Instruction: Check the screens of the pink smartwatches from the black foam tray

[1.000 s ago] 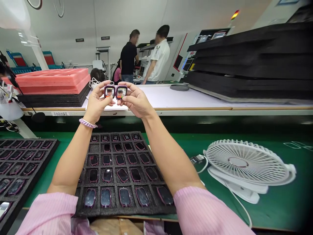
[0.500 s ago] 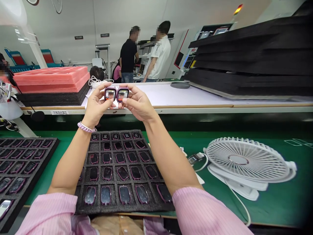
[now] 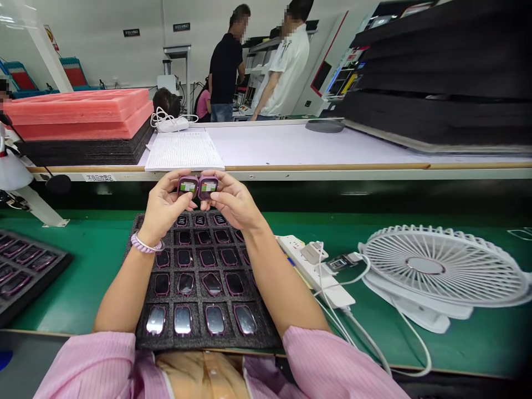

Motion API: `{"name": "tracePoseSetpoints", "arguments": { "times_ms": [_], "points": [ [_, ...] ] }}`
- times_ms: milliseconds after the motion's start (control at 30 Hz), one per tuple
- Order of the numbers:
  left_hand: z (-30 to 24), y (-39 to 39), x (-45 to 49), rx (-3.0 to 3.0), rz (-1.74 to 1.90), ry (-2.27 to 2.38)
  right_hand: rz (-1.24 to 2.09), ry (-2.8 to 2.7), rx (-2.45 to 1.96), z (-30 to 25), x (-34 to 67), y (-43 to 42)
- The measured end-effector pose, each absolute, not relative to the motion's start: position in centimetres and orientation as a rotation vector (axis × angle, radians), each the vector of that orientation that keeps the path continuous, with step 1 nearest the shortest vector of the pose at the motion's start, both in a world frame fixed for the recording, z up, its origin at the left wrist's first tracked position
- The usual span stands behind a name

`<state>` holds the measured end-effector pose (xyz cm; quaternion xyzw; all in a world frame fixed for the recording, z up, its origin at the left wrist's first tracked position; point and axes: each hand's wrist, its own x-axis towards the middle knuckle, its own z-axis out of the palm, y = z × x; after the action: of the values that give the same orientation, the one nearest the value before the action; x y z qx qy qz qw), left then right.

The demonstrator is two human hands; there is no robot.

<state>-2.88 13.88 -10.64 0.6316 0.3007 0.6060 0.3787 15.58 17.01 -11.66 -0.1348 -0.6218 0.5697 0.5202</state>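
My left hand [image 3: 163, 208] pinches a small purple watch body [image 3: 188, 187] with a lit screen. Right beside it, touching, a second purple watch body [image 3: 208, 187] is pinched in my right hand [image 3: 235, 202]. Both hands hover above the far end of a black foam tray [image 3: 143, 338] on the green mat. The tray's pockets hold several more dark-screened watch bodies [image 3: 211, 284]. A pink bracelet sits on my left wrist.
A second black tray [image 3: 54, 267] of watch bodies lies at the left. To the right are a white power strip [image 3: 310, 267] with cables and a white fan [image 3: 440, 269] lying flat. Behind are a white shelf with a paper sheet [image 3: 183, 151], pink and black foam stacks, and two standing people.
Both hands have dropped with the two watch bodies, from in front of the shelf to just above the tray. The screens now show a green and white picture. The camera tilted down.
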Motion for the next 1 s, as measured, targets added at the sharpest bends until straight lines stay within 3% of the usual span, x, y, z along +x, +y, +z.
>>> {"name": "tracePoseSetpoints", "arguments": {
  "times_ms": [833,1000],
  "points": [
    [-11.5,14.5,-2.6,1.553,1.505,0.783,1.320,-1.498,-0.377,-12.6,15.9,17.8],
    [-10.4,12.8,-2.6,1.578,1.524,0.797,1.294,-1.516,-0.349,-10.8,16.5,16.6]
  ]
}}
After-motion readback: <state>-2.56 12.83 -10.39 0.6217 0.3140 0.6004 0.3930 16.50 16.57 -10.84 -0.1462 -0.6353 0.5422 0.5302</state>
